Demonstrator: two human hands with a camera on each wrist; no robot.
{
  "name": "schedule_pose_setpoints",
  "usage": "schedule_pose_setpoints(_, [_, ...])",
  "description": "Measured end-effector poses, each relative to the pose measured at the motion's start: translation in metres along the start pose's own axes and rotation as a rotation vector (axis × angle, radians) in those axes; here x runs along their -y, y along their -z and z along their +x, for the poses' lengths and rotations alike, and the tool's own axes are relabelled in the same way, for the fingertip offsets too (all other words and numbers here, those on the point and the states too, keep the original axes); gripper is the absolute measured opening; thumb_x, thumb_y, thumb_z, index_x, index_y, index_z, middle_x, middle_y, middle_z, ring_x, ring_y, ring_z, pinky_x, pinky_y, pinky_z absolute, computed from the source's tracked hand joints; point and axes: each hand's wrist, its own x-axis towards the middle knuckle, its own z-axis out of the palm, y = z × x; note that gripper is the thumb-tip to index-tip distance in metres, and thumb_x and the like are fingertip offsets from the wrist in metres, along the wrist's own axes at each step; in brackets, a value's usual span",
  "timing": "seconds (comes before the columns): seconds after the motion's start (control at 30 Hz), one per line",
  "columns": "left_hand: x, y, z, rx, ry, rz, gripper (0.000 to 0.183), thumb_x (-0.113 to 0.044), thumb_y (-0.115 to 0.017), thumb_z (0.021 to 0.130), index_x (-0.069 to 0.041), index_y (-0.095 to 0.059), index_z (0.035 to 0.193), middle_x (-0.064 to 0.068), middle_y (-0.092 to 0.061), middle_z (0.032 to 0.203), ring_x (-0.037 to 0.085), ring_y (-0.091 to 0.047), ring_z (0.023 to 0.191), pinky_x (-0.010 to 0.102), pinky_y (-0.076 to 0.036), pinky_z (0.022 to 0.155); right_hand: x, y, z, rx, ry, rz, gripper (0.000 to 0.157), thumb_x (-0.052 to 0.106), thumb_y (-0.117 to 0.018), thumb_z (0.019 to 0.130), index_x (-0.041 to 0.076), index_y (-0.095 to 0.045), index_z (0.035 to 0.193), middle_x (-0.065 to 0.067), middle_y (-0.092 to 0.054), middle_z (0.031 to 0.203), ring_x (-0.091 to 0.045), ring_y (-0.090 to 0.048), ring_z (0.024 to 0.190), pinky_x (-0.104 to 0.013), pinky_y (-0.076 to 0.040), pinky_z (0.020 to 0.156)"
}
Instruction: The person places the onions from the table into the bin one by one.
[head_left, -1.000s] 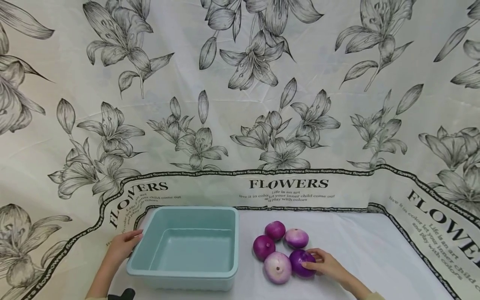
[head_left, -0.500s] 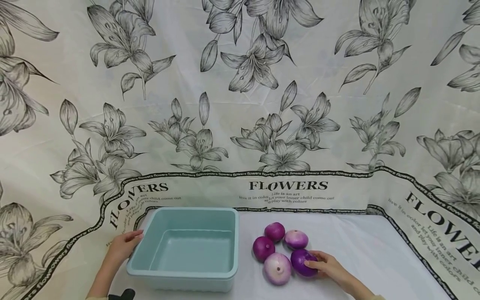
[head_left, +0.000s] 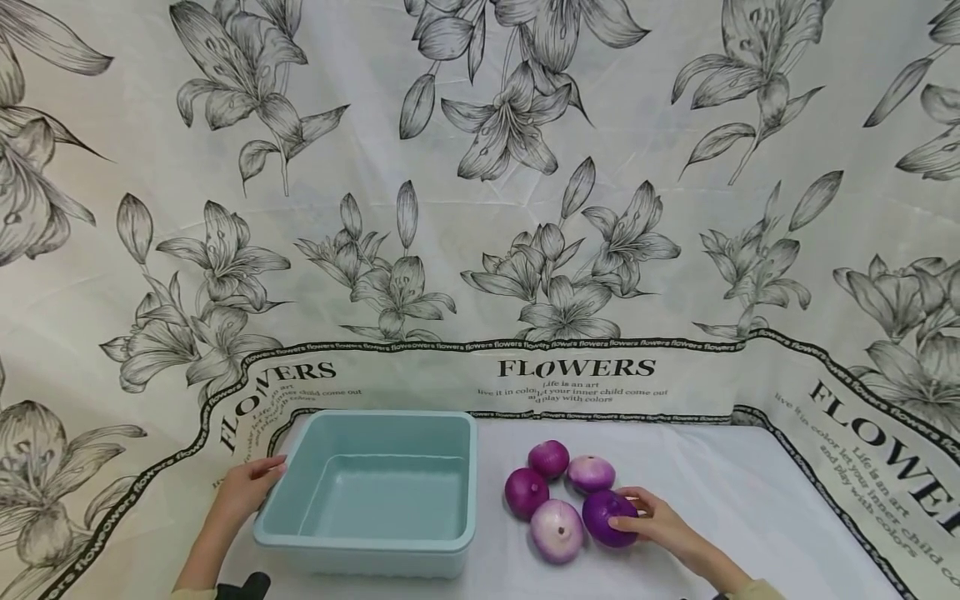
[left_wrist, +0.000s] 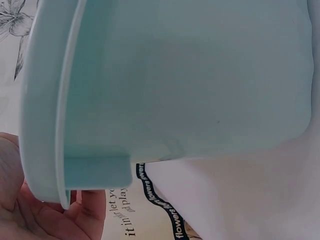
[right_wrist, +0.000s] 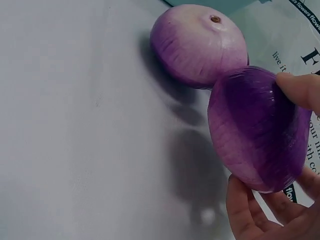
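My right hand (head_left: pixel 663 529) holds a dark purple onion (head_left: pixel 606 518) between thumb and fingers. In the right wrist view that onion (right_wrist: pixel 257 130) hangs just off the white cloth, its shadow lying apart from it. A paler purple-and-white onion (head_left: pixel 557 532) sits on the cloth at its left. On the other side, my left hand (head_left: pixel 243 493) grips the left rim of a light blue-green plastic basin (head_left: pixel 367 546). The left wrist view shows fingers (left_wrist: pixel 92 207) curled beneath the basin's rim (left_wrist: pixel 47 115). Nothing lies inside the basin.
Three more onions lie behind the held one: a dark one (head_left: pixel 527 493), a small one (head_left: pixel 548 458) and a lighter one (head_left: pixel 591 474). A flower-printed curtain (head_left: pixel 570 250) borders the white cloth (head_left: pixel 697 467) at the back and sides.
My right hand has raised the dark purple onion slightly and drawn it a little to the right, away from the pale onion. The left hand and basin stay put.
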Motion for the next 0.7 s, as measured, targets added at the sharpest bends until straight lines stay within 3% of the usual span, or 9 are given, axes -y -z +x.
schedule_pose_setpoints(0.17, [-0.001, 0.000, 0.000, -0.010, 0.002, -0.005, 0.044, -0.022, -0.052, 0.098, 0.007, -0.051, 0.131, 0.035, -0.051, 0.129, 0.040, -0.061, 0.103, 0.037, -0.058, 0.072, -0.006, -0.002, 0.003, 0.026, 0.017, 0.023, 0.068, 0.028, -0.066, 0.088, 0.002, -0.035, 0.143, -0.030, -0.048, 0.131, -0.024, -0.056, 0.108, -0.032, -0.050, 0.076])
schedule_pose_setpoints(0.3, [-0.001, -0.001, 0.000, -0.017, -0.003, -0.005, 0.043, -0.021, -0.052, 0.098, 0.007, -0.051, 0.131, 0.036, -0.052, 0.128, 0.039, -0.061, 0.102, 0.037, -0.058, 0.072, -0.010, -0.005, 0.006, 0.014, 0.060, -0.016, 0.068, 0.026, -0.067, 0.087, 0.000, -0.037, 0.142, -0.035, -0.043, 0.135, -0.024, -0.057, 0.106, -0.032, -0.051, 0.077])
schedule_pose_setpoints(0.7, [0.000, -0.002, 0.000, -0.022, -0.010, 0.023, 0.042, -0.020, -0.051, 0.098, 0.006, -0.052, 0.131, 0.035, -0.050, 0.131, 0.045, -0.057, 0.110, 0.042, -0.057, 0.079, -0.023, -0.012, 0.013, -0.012, 0.173, -0.141, 0.069, 0.022, -0.074, 0.081, 0.000, -0.041, 0.138, -0.028, -0.050, 0.132, -0.024, -0.058, 0.106, -0.033, -0.051, 0.082])
